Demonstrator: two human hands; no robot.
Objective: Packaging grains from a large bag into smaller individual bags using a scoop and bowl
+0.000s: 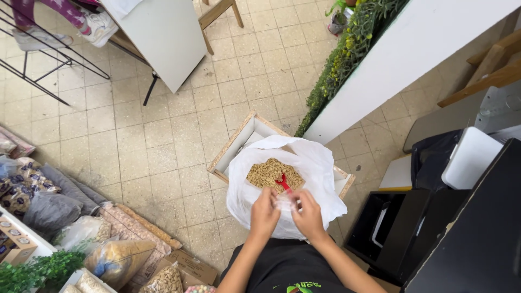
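My left hand [264, 213] and my right hand [307, 214] are close together above the near rim of a big white sack [320, 168]. Between their fingers they pinch a small clear plastic bag [286, 203]. The sack is open and filled with pale tan nuts or grains [268, 172]. A red scoop [283, 183] lies in the grains, just beyond my fingertips. The sack stands in a shallow wooden crate [234, 145] on the tiled floor.
Clear bags of nuts and grains [116, 259] lie piled at lower left beside cardboard boxes. A white wall topped with green plants [339, 59] runs at upper right. Black boxes and a white device [469, 157] stand at right. Another person's legs [59, 16] show at upper left.
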